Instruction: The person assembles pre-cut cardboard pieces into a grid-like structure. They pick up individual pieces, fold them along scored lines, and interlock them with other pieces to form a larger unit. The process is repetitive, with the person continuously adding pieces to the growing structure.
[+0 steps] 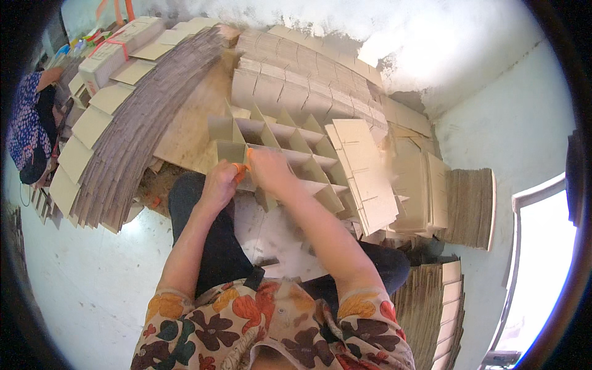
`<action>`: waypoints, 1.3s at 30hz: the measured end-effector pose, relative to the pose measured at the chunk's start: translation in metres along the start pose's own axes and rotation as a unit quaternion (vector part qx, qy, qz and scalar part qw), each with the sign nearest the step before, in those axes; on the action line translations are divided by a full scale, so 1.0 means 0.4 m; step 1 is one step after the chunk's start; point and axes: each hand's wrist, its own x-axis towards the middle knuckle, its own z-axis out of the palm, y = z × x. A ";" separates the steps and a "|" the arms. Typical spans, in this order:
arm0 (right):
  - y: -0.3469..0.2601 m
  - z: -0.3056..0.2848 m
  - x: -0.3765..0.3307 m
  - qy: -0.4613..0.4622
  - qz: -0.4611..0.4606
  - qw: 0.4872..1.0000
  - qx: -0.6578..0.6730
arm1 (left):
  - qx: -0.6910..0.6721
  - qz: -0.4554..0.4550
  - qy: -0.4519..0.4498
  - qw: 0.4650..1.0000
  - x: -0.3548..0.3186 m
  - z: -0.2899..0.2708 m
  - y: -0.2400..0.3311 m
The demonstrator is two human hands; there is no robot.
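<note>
A cardboard divider grid (290, 145) with several open cells rests in front of my knees. My left hand (221, 182) is closed on the near edge of the grid, an orange finger cover showing at its fingertips. My right hand (269, 169) grips the same near strip just to the right, also with an orange tip. Both hands meet at the grid's front left corner. A flat slotted cardboard strip (364, 169) leans against the grid's right side.
A long stack of flat cardboard (132, 123) curves along the left. More slotted strips (308, 74) are piled behind the grid. Cardboard stacks lie at right (468, 206) and lower right (431, 302). Another person (28, 123) sits far left.
</note>
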 end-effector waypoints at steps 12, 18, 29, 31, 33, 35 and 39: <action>0.311 -0.021 -0.017 0.203 0.181 0.956 -0.110 | 0.156 0.107 -0.201 0.961 0.111 -0.004 0.173; 0.237 -0.102 -0.076 0.046 0.108 0.991 0.068 | 0.160 0.089 -0.233 0.955 0.249 0.076 0.114; 0.646 -0.271 -0.355 0.024 0.323 0.944 0.067 | 0.089 0.088 -0.266 0.956 0.324 0.190 0.014; 0.685 -0.283 -0.384 -0.029 0.286 0.933 0.217 | 0.069 0.072 -0.215 0.972 0.313 0.196 0.027; 0.696 -0.268 -0.409 0.009 0.299 0.933 0.198 | 0.047 0.057 -0.155 0.985 0.311 0.195 0.060; 0.674 -0.291 -0.407 0.017 0.328 0.914 0.239 | 0.079 0.103 -0.158 0.979 0.311 0.179 0.065; 0.795 -0.318 -0.521 0.163 0.338 0.911 0.173 | 0.140 0.129 -0.257 0.947 0.322 0.180 0.087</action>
